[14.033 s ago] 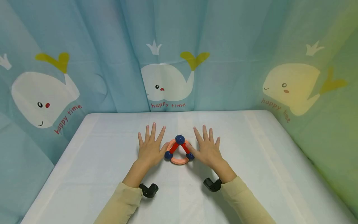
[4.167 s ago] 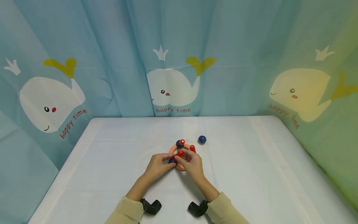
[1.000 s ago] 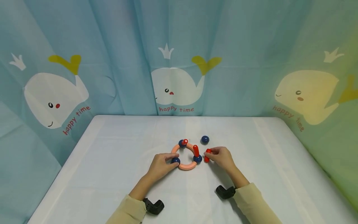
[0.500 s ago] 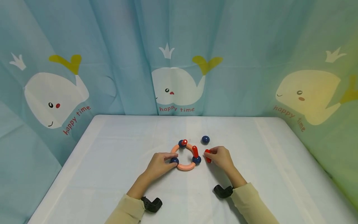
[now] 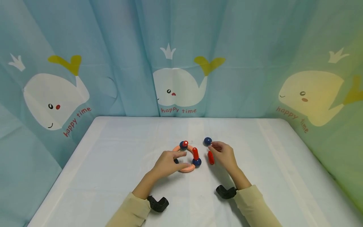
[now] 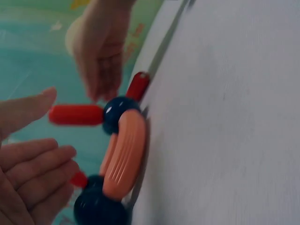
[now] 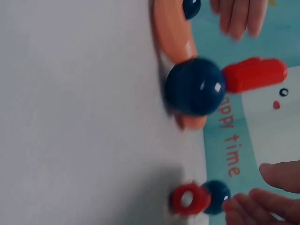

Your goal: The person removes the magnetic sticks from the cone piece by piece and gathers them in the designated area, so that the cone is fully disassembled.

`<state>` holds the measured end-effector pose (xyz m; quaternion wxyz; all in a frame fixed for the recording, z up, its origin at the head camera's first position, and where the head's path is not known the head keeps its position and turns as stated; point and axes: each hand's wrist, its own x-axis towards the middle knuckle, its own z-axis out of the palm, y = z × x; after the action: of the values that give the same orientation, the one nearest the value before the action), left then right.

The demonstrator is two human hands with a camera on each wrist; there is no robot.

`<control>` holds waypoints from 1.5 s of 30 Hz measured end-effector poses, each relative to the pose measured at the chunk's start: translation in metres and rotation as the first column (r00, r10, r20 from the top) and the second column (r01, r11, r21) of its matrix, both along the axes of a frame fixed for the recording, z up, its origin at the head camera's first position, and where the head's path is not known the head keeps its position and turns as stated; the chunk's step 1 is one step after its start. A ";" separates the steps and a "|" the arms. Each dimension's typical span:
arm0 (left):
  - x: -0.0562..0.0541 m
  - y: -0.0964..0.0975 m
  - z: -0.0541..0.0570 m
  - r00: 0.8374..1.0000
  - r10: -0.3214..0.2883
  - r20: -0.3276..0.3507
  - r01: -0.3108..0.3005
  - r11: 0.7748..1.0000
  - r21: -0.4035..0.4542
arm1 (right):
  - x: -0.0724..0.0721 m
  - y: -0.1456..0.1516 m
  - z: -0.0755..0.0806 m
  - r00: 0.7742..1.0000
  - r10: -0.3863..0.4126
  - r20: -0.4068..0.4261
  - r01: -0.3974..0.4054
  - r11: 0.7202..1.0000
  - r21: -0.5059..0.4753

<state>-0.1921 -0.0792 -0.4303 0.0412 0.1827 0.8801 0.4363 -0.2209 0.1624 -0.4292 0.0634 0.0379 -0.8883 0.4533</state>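
Note:
A ring of orange curved bars (image 5: 188,169) joined by dark blue balls lies on the table, with red rods (image 5: 195,153) standing on two of its balls. Over the ring's left side, my left hand (image 5: 168,162) has thumb and fingers spread apart, partly covering the left ball (image 5: 176,161). My right hand (image 5: 226,155) is right of the ring, fingertips close by a loose blue ball (image 5: 207,141). Just below them a loose red rod (image 5: 211,157) lies on the table. In the right wrist view, a gap shows between my right thumb and fingers (image 7: 251,206).
The white table (image 5: 113,151) reaches back to a light blue curtain (image 5: 127,63) printed with whales. Each wrist carries a black camera, such as the one on the right wrist (image 5: 226,192).
My right hand has let go of the red rod and risen toward the loose ball. My left hand has released the ring's left ball and shifted right. Earlier, the pieces stood joined as a pyramid.

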 end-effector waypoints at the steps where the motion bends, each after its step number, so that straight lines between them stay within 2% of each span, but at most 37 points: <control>1: -0.001 0.006 0.001 1.000 -0.008 -0.009 0.008 0.999 -0.038 | 0.000 -0.001 0.001 1.000 0.014 -0.015 -0.014 1.000 -0.026; 4: -0.003 0.023 0.001 0.998 -0.001 -0.056 -0.006 0.991 -0.135 | 0.002 -0.006 0.003 0.998 0.045 -0.037 -0.049 0.994 -0.098; 11: -0.006 0.045 -0.008 0.990 0.072 -0.125 -0.085 0.990 -0.109 | 0.005 -0.014 0.003 0.996 0.087 -0.012 -0.087 0.970 -0.227; 14: -0.007 0.049 -0.012 0.984 0.097 -0.149 -0.117 0.985 -0.126 | 0.006 -0.015 0.001 0.996 0.091 -0.014 -0.092 0.968 -0.234; 17: -0.008 0.049 -0.015 0.981 0.093 -0.172 -0.121 0.980 -0.157 | 0.007 -0.017 -0.002 0.996 0.092 -0.020 -0.094 0.969 -0.228; 19: -0.008 0.047 -0.014 0.983 0.083 -0.166 -0.111 0.979 -0.168 | 0.008 -0.018 -0.003 0.994 0.103 -0.032 -0.107 0.969 -0.224; 22: -0.009 0.041 -0.011 0.991 0.062 -0.121 -0.082 0.982 -0.171 | 0.010 -0.019 -0.004 0.988 0.141 -0.068 -0.153 0.961 -0.230; 27: -0.010 0.032 -0.005 0.998 0.012 -0.066 -0.024 0.982 -0.186 | 0.023 -0.029 0.018 0.969 0.237 -0.070 -0.247 0.942 -0.229; 29: -0.010 0.030 -0.002 0.999 -0.009 -0.051 -0.001 0.982 -0.187 | 0.028 -0.035 0.026 0.957 0.285 -0.058 -0.291 0.931 -0.220; 35: -0.011 0.025 0.002 0.998 -0.054 -0.017 0.050 0.982 -0.181 | 0.030 -0.046 0.024 0.909 0.412 -0.070 -0.415 0.873 -0.255; 39: -0.010 0.025 0.003 0.998 -0.067 -0.007 0.065 0.983 -0.169 | 0.031 -0.050 0.022 0.902 0.423 -0.089 -0.431 0.863 -0.263; 45: -0.008 0.027 0.004 0.998 -0.053 -0.013 0.050 0.983 -0.178 | 0.034 -0.051 0.021 0.901 0.407 -0.148 -0.431 0.875 -0.221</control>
<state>-0.2004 -0.0519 -0.4259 0.0609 0.2050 0.9107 0.3533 -0.1872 0.1114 -0.4085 0.0110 0.2433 -0.7909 0.5614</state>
